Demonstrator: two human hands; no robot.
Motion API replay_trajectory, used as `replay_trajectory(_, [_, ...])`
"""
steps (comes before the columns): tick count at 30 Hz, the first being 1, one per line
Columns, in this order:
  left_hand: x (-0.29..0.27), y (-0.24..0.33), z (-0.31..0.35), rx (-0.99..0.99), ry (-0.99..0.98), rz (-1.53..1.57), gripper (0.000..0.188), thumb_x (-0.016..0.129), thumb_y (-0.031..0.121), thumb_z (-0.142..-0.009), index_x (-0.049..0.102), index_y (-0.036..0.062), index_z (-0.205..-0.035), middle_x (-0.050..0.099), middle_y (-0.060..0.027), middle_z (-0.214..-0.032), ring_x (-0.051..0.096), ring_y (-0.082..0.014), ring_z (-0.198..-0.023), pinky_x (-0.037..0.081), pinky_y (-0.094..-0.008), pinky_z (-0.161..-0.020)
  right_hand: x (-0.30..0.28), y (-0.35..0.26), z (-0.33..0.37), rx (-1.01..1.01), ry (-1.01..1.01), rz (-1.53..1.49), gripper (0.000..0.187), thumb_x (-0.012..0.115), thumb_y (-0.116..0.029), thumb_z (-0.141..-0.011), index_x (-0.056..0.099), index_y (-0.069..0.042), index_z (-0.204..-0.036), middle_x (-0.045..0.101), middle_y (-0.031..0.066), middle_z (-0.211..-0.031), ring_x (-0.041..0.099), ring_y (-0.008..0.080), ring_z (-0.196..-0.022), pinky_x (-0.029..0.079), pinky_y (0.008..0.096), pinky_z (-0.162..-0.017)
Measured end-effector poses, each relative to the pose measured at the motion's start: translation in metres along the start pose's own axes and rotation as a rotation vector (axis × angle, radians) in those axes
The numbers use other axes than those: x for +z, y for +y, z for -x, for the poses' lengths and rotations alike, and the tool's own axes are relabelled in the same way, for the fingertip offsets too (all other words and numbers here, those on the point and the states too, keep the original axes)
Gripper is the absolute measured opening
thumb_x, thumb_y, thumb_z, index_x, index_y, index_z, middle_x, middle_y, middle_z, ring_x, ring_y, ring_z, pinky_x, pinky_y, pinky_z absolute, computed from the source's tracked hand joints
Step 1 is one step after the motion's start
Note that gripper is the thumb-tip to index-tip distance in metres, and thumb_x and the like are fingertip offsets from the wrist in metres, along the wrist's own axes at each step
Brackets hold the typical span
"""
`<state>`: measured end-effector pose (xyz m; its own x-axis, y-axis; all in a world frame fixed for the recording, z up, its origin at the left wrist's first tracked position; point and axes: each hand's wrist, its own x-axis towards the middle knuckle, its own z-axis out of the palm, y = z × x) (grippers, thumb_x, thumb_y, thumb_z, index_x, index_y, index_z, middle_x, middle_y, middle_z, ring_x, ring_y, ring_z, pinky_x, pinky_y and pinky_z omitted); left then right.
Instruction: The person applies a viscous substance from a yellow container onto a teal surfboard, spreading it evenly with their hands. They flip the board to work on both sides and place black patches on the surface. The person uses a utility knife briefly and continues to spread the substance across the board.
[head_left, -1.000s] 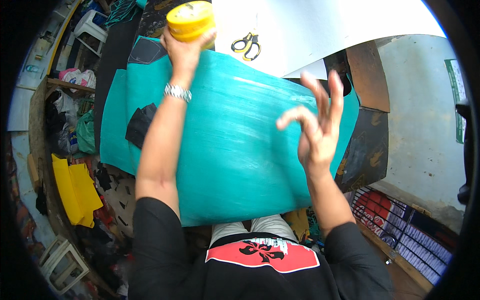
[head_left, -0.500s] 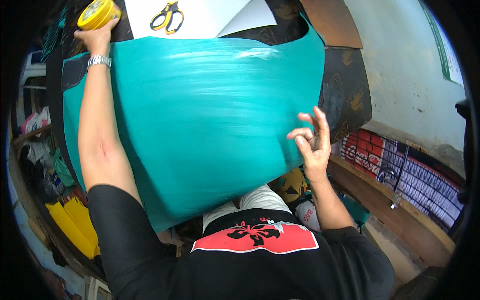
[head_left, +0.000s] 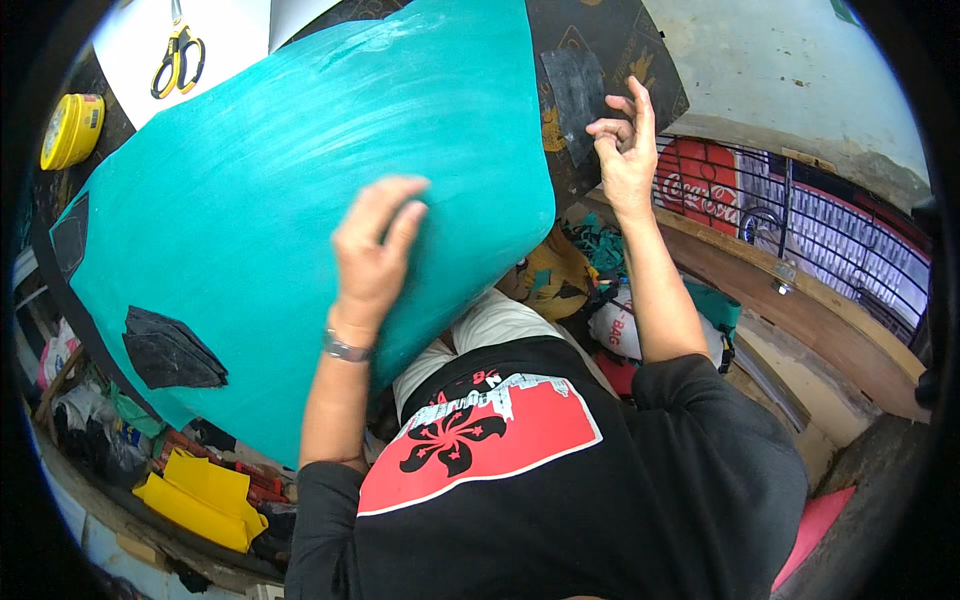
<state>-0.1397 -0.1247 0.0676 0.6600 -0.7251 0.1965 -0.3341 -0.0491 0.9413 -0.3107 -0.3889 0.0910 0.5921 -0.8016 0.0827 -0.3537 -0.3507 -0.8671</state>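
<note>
A large green sheet [head_left: 280, 200] of smooth, leather-like material covers most of the table and overhangs its near edge, above my lap. Over its middle is my left hand [head_left: 375, 250], thumb and fingers apart, slightly blurred and holding nothing; whether it touches the sheet I cannot tell. My right hand [head_left: 628, 150] hovers at the right with fingers part bent and spread, nothing seen in them. Beside it, a dark grey flat piece [head_left: 575, 100] lies on the table. Several black cut pieces [head_left: 172, 348] rest stacked on the sheet's left part, and another black piece [head_left: 70, 237] at its left edge.
Yellow-black scissors [head_left: 178, 65] lie on white paper [head_left: 230, 40] at the far left, near a yellow round tub [head_left: 72, 130]. A black metal grille [head_left: 790, 215] stands at the right. Yellow folded material [head_left: 205, 500] and clutter sit low at the left.
My left hand has let go of the yellow tub and come back over the sheet. The view has shifted, so the tub and scissors appear further left; the stacked black pieces now show.
</note>
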Motion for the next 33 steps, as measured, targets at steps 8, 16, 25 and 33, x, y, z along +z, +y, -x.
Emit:
replay_trajectory(8, [0.002,0.006,0.053,-0.314,0.108,-0.009,0.008,0.078,0.006,-0.080,0.077,0.0045,-0.088,0.064,-0.0029,-0.069,0.052,-0.0081,-0.057,0.039,-0.0239,-0.052,-0.003,0.013,-0.002,-0.078,-0.036,0.285,0.085,0.071,0.005,-0.075,0.037,-0.014,-0.150,0.054,0.0116,-0.119,0.059,0.0161,-0.088,0.052,0.0330,-0.083])
replay_trajectory(16, [-0.006,0.015,0.049,-0.420,0.505,0.134,0.016,0.061,0.006,-0.098,0.071,0.0016,-0.110,0.061,0.0034,-0.082,0.047,-0.0032,-0.067,0.040,-0.0210,-0.059,-0.014,0.016,0.005,-0.257,-0.301,0.531,0.079,0.066,0.003,-0.073,0.038,-0.011,-0.146,0.051,0.0216,-0.122,0.056,0.0411,-0.107,0.048,0.0465,-0.092])
replay_trajectory(25, [0.087,0.034,0.000,-0.560,-0.182,0.579,0.035,0.062,0.016,-0.098,0.059,0.0015,-0.129,0.068,-0.0098,-0.112,0.065,-0.0172,-0.102,0.052,-0.0300,-0.088,-0.010,0.021,0.002,-0.247,-0.210,0.609,0.074,0.061,0.009,-0.071,0.043,-0.013,-0.140,0.049,0.0204,-0.120,0.057,0.0382,-0.102,0.052,0.0468,-0.086])
replay_trajectory(33, [0.142,0.042,-0.045,-1.174,-0.298,1.309,0.072,0.060,0.042,-0.098,0.032,-0.0019,-0.147,0.055,-0.0204,-0.136,0.059,-0.0331,-0.119,0.045,-0.0451,-0.105,-0.045,-0.061,0.038,-0.075,-0.089,-0.438,0.081,0.058,0.018,-0.074,0.032,-0.007,-0.147,0.045,0.0090,-0.122,0.053,0.0108,-0.091,0.046,0.0229,-0.079])
